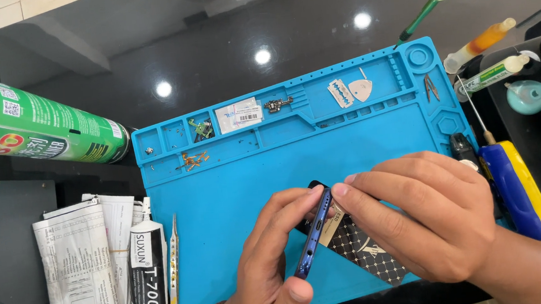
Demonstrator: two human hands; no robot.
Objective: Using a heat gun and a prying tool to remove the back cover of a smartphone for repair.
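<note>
A dark blue phone (314,235) stands on edge over the blue work mat (253,179), its bottom port side facing me. My left hand (267,268) grips it from the left, thumb low and fingertips at its top. My right hand (423,214) holds it from the right, index fingertip pressed on its upper edge. A black patterned back cover (362,251) lies under my right hand.
The mat's trays hold small screws (194,158), a small board (202,129), a white label (238,114), a razor blade (340,92) and a pick (361,89). A green spray can (37,125), glue tube (147,264), tweezers (174,269) and folded papers (80,263) lie left. A blue-yellow screwdriver (518,193) lies right.
</note>
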